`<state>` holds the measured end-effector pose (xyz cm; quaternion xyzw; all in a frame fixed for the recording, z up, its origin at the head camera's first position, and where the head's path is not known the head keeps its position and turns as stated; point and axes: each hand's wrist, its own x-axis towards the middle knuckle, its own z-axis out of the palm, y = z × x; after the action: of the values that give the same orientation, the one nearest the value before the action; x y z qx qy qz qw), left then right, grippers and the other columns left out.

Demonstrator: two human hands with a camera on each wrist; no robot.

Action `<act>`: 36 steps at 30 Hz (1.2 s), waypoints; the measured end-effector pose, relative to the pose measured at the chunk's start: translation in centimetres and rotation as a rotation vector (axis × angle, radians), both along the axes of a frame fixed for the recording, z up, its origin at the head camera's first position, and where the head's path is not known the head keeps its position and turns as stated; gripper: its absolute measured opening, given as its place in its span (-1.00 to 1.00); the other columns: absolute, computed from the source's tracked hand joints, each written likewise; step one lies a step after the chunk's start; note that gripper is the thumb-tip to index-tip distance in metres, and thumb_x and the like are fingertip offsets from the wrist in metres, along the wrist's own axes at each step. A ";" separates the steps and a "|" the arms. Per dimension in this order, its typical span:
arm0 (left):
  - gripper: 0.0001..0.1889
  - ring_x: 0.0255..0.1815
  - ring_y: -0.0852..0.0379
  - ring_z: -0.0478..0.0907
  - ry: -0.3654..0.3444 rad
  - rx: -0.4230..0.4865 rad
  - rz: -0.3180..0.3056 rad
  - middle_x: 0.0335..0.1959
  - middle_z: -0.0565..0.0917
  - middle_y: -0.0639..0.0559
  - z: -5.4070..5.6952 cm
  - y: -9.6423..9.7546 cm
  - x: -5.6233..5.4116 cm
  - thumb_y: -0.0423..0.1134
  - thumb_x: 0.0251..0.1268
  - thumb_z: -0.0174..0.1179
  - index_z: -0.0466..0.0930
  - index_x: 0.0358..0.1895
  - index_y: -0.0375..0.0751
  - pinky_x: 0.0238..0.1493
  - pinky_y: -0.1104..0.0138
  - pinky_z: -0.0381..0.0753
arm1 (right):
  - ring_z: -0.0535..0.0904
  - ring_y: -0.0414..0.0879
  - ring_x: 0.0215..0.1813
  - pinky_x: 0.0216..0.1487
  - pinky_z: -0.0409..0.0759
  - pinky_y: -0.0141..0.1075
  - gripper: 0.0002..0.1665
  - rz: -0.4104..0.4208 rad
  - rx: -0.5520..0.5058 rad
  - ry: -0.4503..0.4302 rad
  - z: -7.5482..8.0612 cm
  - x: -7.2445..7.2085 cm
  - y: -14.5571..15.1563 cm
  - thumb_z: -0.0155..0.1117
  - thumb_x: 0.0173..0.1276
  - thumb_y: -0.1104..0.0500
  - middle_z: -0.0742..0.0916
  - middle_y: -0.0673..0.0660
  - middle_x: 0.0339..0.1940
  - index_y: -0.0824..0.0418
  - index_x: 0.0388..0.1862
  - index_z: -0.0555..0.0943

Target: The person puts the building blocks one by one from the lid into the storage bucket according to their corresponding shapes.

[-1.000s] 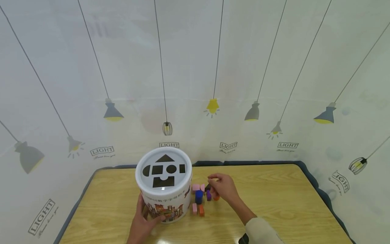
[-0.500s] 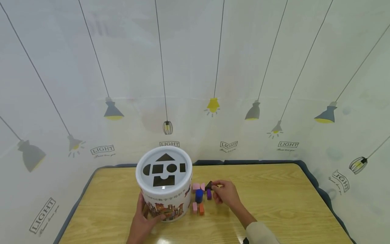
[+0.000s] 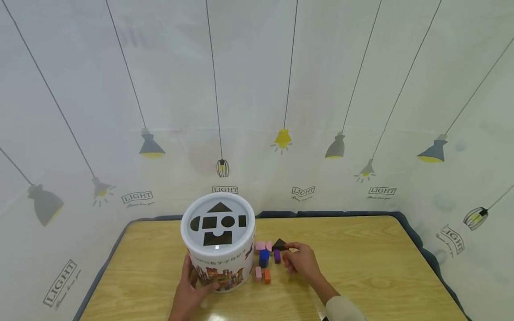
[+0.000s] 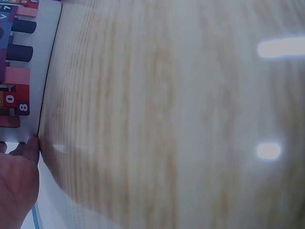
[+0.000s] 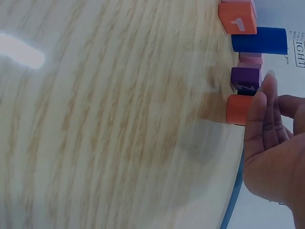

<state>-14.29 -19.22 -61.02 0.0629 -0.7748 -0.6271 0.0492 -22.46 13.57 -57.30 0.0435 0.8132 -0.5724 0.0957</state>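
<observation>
A white toy block bucket (image 3: 218,269) with shape holes in its lid stands on the table. My left hand (image 3: 188,290) grips its lower left side, thumb across the front; only part of the hand (image 4: 19,186) shows in the left wrist view. My right hand (image 3: 303,263) pinches the right corner of a black triangular block (image 3: 278,244) between thumb and index finger. Just beside its other fingers sits a rounded orange block (image 5: 237,109), hidden behind the hand in the head view. Nearest on the left is a small purple block (image 3: 277,256).
Between bucket and right hand lie a blue cylinder (image 3: 263,259), an orange block (image 3: 267,276) marked with a number, and pink blocks (image 3: 258,273). A patterned wall covering (image 3: 257,111) rises behind the wooden table (image 3: 361,258).
My right hand has drawn down and slightly right, and now pinches the black triangular block, which has shifted slightly right. The left hand and bucket have stayed in place.
</observation>
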 end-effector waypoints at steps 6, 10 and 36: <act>0.32 0.49 -0.35 0.06 0.003 0.007 -0.001 0.56 0.03 -0.18 0.0 0.0 -0.1 -0.12 -0.19 0.59 -0.29 0.54 0.49 0.50 -0.15 0.09 | 0.53 -0.17 -0.68 -0.67 0.59 -0.37 -0.55 0.002 0.001 -0.051 -0.7 0.0 0.2 0.22 0.35 0.24 0.66 0.10 -0.66 0.37 0.19 0.52; 0.31 0.49 -0.34 0.06 -0.009 0.003 -0.003 0.57 0.03 -0.17 0.1 0.1 -0.1 -0.09 -0.19 0.59 -0.28 0.53 0.50 0.50 -0.14 0.10 | 0.55 -0.15 -0.71 -0.69 0.62 -0.33 -0.48 0.016 -0.001 -0.048 -1.2 0.1 0.3 0.24 0.31 0.26 0.66 0.11 -0.69 0.40 0.24 0.48; 0.34 0.50 -0.30 0.06 -0.053 -0.028 0.001 0.58 -0.01 -0.15 0.4 0.0 0.0 -0.01 -0.21 0.59 -0.33 0.54 0.46 0.50 -0.08 0.14 | 0.56 -0.14 -0.71 -0.66 0.68 -0.25 -0.47 0.029 -0.014 -0.038 -0.8 0.3 0.4 0.25 0.33 0.28 0.68 0.15 -0.68 0.41 0.26 0.47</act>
<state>-14.30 -19.17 -60.60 0.0790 -0.7846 -0.6142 0.0299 -22.12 13.97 -58.13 0.0420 0.8077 -0.5757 0.1197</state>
